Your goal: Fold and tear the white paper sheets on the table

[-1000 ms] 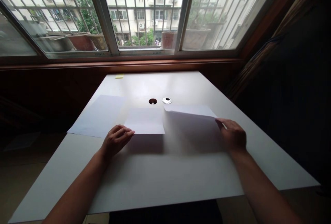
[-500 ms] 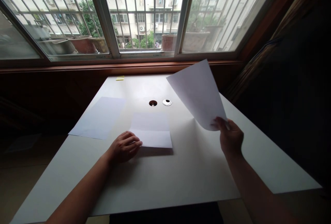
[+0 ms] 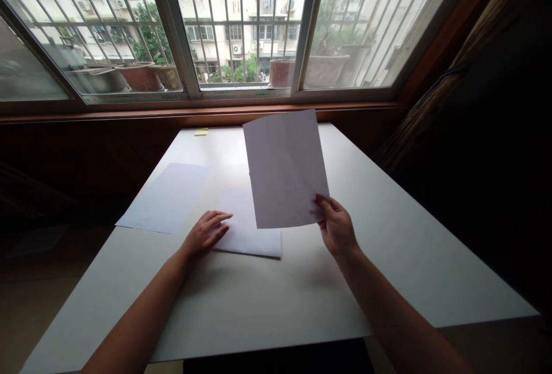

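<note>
My right hand [image 3: 335,225] pinches the lower right corner of a white paper sheet [image 3: 284,167] and holds it upright above the white table [image 3: 388,259]. My left hand [image 3: 206,233] lies flat with fingers stretched out, its fingertips on the left edge of a folded white paper [image 3: 248,230] that rests on the table. The raised sheet hides the far part of the folded paper.
Another white sheet [image 3: 166,197] lies flat at the left of the table. A small yellow note [image 3: 200,131] sits at the table's far edge. A barred window [image 3: 241,23] with a wooden sill runs behind. A dark curtain [image 3: 474,103] hangs at the right.
My right hand lifted the sheet off the table and carried it left, over the middle. The folded paper under my left hand slid nearer to me.
</note>
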### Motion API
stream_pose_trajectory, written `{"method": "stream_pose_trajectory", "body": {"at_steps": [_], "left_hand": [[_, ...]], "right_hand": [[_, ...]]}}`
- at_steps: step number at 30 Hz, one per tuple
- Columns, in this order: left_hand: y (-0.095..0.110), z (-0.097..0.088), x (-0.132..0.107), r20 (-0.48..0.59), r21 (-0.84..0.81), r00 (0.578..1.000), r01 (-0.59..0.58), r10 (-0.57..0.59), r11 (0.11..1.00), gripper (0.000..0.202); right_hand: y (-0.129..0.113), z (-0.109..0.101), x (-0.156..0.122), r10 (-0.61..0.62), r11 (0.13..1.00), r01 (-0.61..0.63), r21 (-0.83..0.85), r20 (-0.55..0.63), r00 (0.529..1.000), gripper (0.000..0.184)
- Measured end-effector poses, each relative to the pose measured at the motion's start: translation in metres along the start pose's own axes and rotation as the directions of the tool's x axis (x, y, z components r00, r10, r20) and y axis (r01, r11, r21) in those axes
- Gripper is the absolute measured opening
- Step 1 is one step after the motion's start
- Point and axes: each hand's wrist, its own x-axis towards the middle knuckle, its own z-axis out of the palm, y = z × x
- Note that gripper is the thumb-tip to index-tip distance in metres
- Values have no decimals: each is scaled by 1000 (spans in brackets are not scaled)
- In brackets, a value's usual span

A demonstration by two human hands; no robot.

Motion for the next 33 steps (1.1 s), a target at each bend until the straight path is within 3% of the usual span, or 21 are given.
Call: {"method": "stream_pose_trajectory", "body": {"at_steps": [4, 7, 12, 16, 20, 25, 28, 31, 33], "left_hand": [[0, -1, 0, 35, -146, 997, 80, -75, 986, 35], [-2, -1, -4, 26, -305, 978, 204, -206, 930, 42], [-6, -1, -7, -18, -415, 888, 411, -459, 812, 55], [-3, -3, -4, -48, -583, 837, 419, -545, 696, 76], [2, -6, -1, -69, -746, 794, 361, -604, 559, 96], [-4, -17, -3, -120, -756, 745, 359, -656, 547, 101], [-16, -39, -10, -134, -670, 723, 438, -678, 599, 100], [-34, -69, -19, -237, -488, 657, 556, -716, 672, 91], [-46, -89, -25, -242, -404, 671, 586, -700, 702, 86]], "right_hand": [[5, 16, -3, 81, 996, -83, 18, 62, 995, 30], [14, 27, -10, 196, 981, -194, -25, 147, 970, 35], [32, 43, -26, 328, 941, -301, -152, 212, 920, 36], [44, 53, -37, 374, 917, -312, -249, 263, 889, 35], [55, 57, -43, 346, 917, -221, -332, 388, 854, 48], [63, 47, -44, 243, 859, -9, -511, 394, 887, 68], [59, 39, -42, 244, 828, 52, -558, 442, 863, 57], [51, 31, -41, 249, 786, 121, -606, 490, 835, 40], [46, 25, -40, 244, 767, 153, -623, 503, 829, 34]]}}
